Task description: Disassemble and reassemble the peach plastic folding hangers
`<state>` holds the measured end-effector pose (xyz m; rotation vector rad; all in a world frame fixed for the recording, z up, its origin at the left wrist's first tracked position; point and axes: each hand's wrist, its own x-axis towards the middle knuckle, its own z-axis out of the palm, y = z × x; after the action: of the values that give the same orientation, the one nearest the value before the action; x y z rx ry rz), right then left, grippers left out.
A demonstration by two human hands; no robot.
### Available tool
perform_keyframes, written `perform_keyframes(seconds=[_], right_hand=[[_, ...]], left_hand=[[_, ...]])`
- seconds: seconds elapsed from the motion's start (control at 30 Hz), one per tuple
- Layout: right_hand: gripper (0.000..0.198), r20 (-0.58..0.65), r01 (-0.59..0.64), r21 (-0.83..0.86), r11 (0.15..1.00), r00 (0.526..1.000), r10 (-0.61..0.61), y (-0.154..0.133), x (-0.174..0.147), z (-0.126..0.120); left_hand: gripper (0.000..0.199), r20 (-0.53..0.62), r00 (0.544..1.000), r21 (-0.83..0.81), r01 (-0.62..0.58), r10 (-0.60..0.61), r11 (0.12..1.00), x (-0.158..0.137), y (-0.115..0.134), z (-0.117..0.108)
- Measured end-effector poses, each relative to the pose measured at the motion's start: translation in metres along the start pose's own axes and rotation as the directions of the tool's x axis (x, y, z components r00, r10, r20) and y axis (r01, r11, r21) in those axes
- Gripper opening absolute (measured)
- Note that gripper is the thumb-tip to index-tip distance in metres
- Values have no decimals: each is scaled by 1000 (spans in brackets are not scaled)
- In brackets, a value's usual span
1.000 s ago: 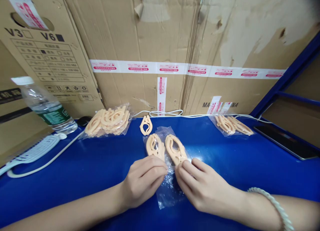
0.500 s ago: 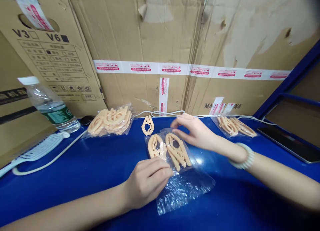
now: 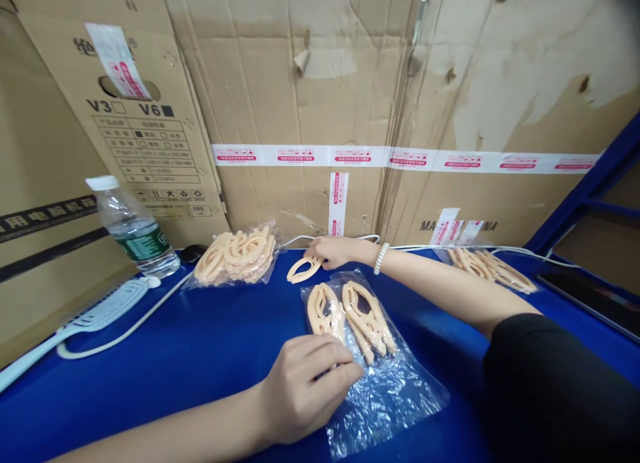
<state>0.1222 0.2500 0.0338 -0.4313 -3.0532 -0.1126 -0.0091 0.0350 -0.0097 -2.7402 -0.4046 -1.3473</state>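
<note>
Fingers of the left hand (image 3: 310, 386) pinch the clear bag (image 3: 400, 399) beneath them, best held lightly; farther off, those of the right hand (image 3: 336, 251) grip the loose beige hanger (image 3: 307, 277), jutting left of them, ideally by its end.

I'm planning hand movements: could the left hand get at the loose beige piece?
Probably yes: the right hand covers one end of the loose beige piece, but its looped end pokes out uncovered. The left hand would just leave the clear bag.
</note>
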Motion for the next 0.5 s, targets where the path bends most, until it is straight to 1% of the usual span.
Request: perform_keyframes(seconds=[0.07, 0.13, 0.2, 0.27, 0.3, 0.33, 0.37, 0.4, 0.43, 0.47, 0.5], right_hand=[[18, -21, -5, 31, 1000, 1000, 5, 0, -12, -9], [18, -88, -22, 54, 998, 996, 27, -5, -29, -21], [18, -198, -55, 70, 996, 978, 68, -18, -51, -36], [17, -330, -99, 87, 991, 936, 122, -40, -78, -52], [16, -390, -118, 95, 988, 909, 146, -54, -93, -59], [14, -464, -135, 111, 985, 869, 171, -71, -109, -65], [11, -564, -146, 166, 975, 797, 216, -89, -125, -70], [10, -638, -154, 202, 967, 729, 249, -108, -141, -74], [14, -686, -159, 237, 958, 671, 281, -128, -156, -76], [19, -728, -128, 256, 958, 626, 278, -148, -170, -77], [20, -705, -105, 284, 953, 651, 282, -168, -183, -76]], left_hand=[[20, -4, 1000, -23, 20, -20, 1000, -2, -1, 0], [24, -12, 999, -50, 47, -47, 998, -4, -2, 1], [27, -24, 998, -69, 64, -65, 996, -6, -4, 2], [28, -46, 996, -73, 75, -78, 995, -7, -5, 2], [28, -55, 995, -73, 82, -86, 994, -7, -5, 3], [27, -63, 993, -74, 90, -95, 993, -8, -5, 3], [27, -76, 992, -76, 98, -104, 992, -8, -5, 3], [27, -88, 990, -79, 105, -112, 991, -7, -5, 4], [27, -103, 987, -82, 112, -120, 990, -7, -5, 4], [26, -119, 985, -84, 115, -125, 990, -6, -4, 4], [26, -133, 983, -87, 118, -129, 989, -5, -4, 4]])
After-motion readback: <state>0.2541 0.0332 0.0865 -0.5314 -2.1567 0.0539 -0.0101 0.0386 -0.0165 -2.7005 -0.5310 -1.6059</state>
